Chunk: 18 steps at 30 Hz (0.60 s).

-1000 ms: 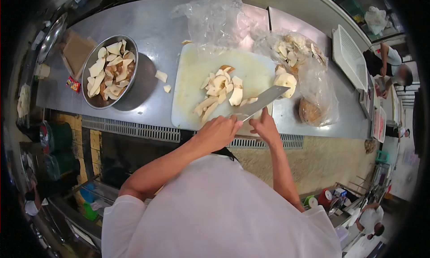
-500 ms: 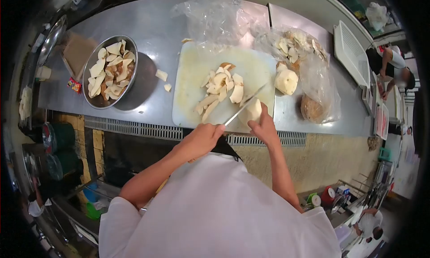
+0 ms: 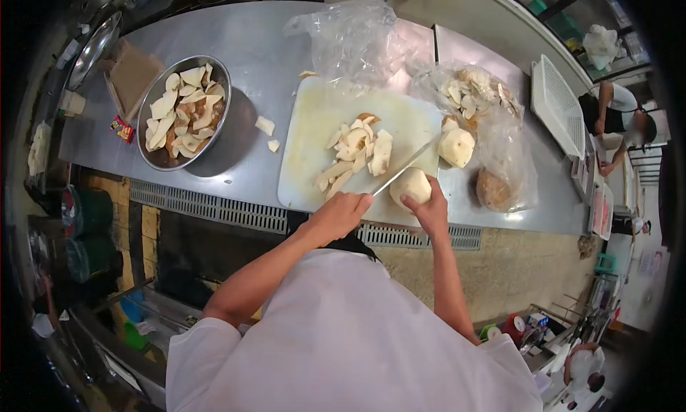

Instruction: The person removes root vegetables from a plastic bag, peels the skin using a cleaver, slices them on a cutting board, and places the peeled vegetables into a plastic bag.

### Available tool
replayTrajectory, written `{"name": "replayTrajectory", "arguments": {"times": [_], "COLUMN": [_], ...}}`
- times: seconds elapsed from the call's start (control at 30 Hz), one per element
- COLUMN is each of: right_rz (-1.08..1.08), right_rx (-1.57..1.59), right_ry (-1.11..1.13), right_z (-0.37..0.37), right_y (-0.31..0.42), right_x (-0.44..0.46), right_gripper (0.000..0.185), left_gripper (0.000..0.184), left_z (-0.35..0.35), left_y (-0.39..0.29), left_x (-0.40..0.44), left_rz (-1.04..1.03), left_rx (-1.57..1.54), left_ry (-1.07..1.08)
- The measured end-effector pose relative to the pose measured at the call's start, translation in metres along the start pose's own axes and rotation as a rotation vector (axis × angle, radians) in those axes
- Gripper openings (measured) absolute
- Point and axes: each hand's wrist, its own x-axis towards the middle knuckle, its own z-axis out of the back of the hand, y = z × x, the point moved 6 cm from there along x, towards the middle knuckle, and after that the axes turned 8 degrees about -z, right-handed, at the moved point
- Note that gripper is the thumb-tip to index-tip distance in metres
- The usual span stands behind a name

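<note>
My left hand (image 3: 337, 217) is closed around the handle of a long knife (image 3: 406, 167), whose blade slants up to the right. At the blade's lower side is a peeled, pale jicama (image 3: 412, 183), gripped by my right hand (image 3: 431, 210) with the thumb across its near side. Both are over the front of the white cutting board (image 3: 304, 133). Several thick, pale peelings (image 3: 356, 149) lie heaped mid-board. Another peeled jicama (image 3: 457, 149) sits at the board's right edge. Whether the blade touches the held jicama I cannot tell.
A steel bowl (image 3: 228, 101) of peelings stands left, with two scraps (image 3: 265, 125) beside it. Clear plastic bags (image 3: 350, 44) lie behind; a brown root (image 3: 493, 189) rests at the right in plastic. A white rack (image 3: 554, 101) is farther right. Other people work at the far right.
The jicama has turned in my right hand, showing a rounder side. The knife, which crossed it before, now lies along its upper left. The whole view has shifted slightly.
</note>
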Motion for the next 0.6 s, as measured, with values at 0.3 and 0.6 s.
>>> {"name": "replayTrajectory", "arguments": {"times": [0.3,0.6], "right_rz": [0.185,0.339], "right_rx": [-0.367,-0.382], "right_ry": [-0.092,-0.190], "right_z": [-0.012,-0.012], "right_y": [0.014,0.007], "right_x": [-0.017,-0.026], "right_gripper": [0.070,0.075], "left_gripper": [0.040,0.045], "left_z": [0.022,0.018], "left_y": [-0.076,-0.058], "left_x": [-0.070,-0.048], "left_rz": [0.066,-0.024], "left_rx": [0.428,0.159], "left_ry": [0.163,0.097]}}
